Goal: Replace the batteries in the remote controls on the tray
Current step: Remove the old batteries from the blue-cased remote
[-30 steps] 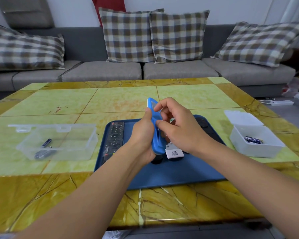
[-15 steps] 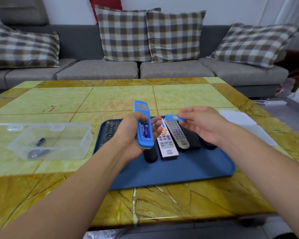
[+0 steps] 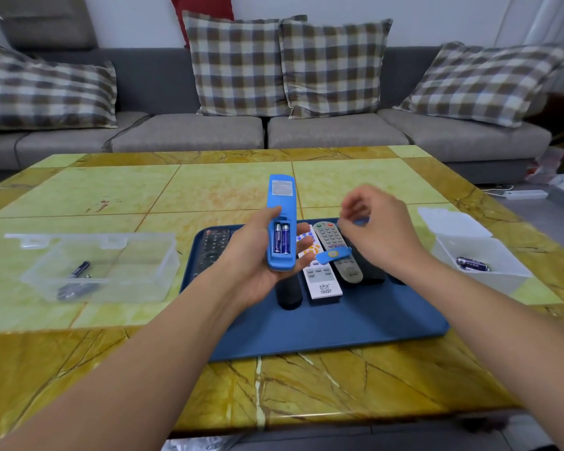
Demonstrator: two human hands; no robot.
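— On the left?
— Clear box holding dark batteries. Then the left hand grips the blue remote, back up, two batteries showing.
— And rightward?
— Its blue cover lies across remotes on the tray; the right hand hovers blurred, fingers loosely curled, grip unclear.

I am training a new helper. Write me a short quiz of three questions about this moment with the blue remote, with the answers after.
1. True or false: the battery compartment of the blue remote is open and two batteries sit in it.
2. Which hand holds the blue remote?
A. left hand
B. right hand
C. both
3. Fill in: the blue battery cover lies across the remotes on the ____.

Key
1. True.
2. A.
3. Tray.
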